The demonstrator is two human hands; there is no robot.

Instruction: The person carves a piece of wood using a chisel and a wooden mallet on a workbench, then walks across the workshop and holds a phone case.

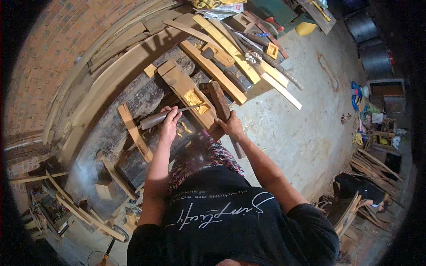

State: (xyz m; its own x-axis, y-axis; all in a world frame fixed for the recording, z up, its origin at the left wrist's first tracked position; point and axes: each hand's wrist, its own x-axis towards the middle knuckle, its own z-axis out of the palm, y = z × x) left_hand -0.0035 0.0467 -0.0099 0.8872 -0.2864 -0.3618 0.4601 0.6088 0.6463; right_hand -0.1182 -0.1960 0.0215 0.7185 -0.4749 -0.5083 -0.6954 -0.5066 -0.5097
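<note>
My left hand (168, 124) is closed round the wooden handle of a chisel (155, 120). Its thin blade runs rightward to the hollow cut in a long wooden block (178, 82). Yellow wood shavings (194, 98) lie in that hollow. In my right hand (231, 126) is a dark wooden mallet (218, 98), its thick part lying beside the block's right edge and its lower end pointing toward me. The block rests at an angle in front of me, its near end close to my right hand.
Wooden strips (213, 71) and a dark-headed tool (208, 54) lie beyond the block. A loose board (134, 133) is at left, by a dark, rough bench surface (133, 99). Concrete floor (288, 137) stretches right. A person in dark clothes (350, 185) is at far right beside stacked wood.
</note>
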